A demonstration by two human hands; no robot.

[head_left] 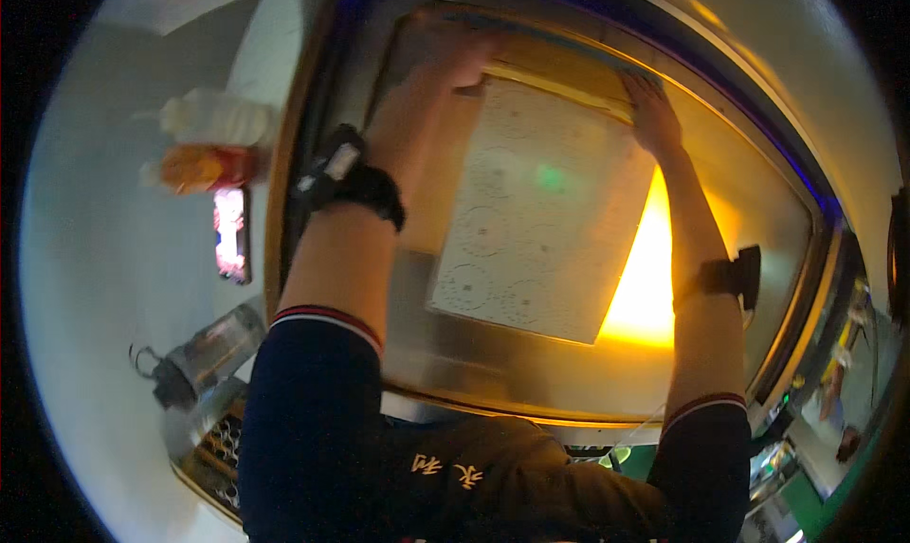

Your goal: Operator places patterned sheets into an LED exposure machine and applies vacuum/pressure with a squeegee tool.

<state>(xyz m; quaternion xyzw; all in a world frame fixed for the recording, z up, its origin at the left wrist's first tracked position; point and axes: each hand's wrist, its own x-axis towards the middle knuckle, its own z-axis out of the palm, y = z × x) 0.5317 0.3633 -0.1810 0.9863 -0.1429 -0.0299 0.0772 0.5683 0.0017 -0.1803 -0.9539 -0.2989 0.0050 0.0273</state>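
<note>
Shirt (445, 500) | left hand (464, 58), right hand (655, 121): sheet (542, 216) far corners | room nearside

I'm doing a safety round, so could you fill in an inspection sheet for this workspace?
Surface: framed light table, with a bright yellow lit area at right.
Work pieces: pale sheet printed with circles; amber panel at its far edge.
Clutter: white plastic bottle, orange-red container, phone with lit screen, clear dark-lidded bottle, all left of the table.
Grips: left hand, blurred, near the panel's left end; right hand at its right end; closure cannot be told.
Cables: nothing clearly seen.
Surroundings: tray with round openings, lower left; items far right too unclear to name.
</note>
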